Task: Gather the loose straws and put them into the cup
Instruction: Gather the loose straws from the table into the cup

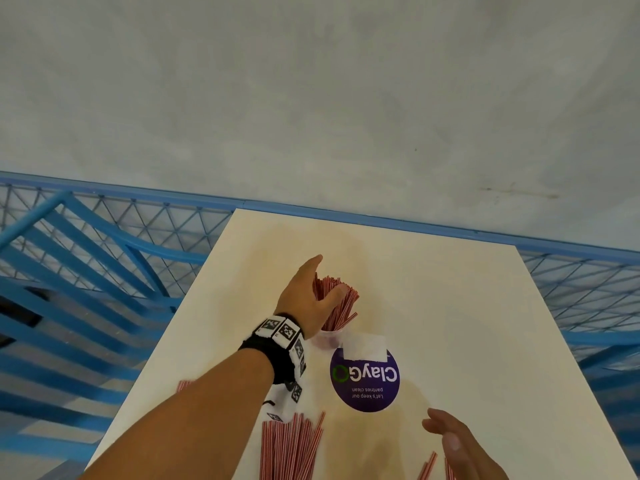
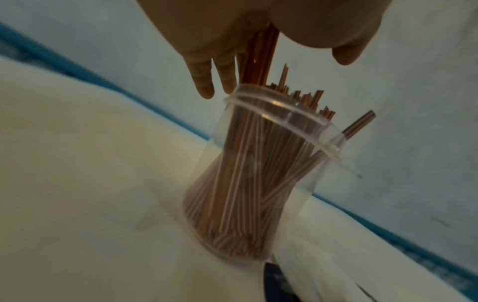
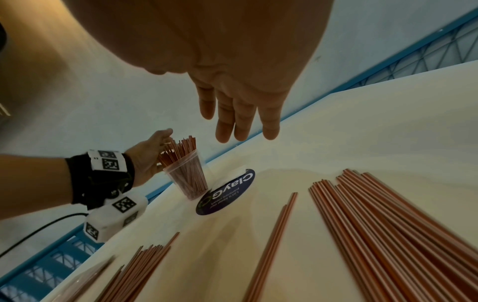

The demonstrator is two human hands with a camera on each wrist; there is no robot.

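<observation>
White table (image 1: 450, 306): loose straws (image 1: 289, 448) lie in fans along near edge. Clear cup (image 2: 258, 183) upright beside purple sticker (image 1: 365, 382), full of straws. Left hand (image 1: 304, 299) loosely cupped around cup's straw tops; right hand (image 1: 457, 445) relaxed, fingers extended, empty
</observation>
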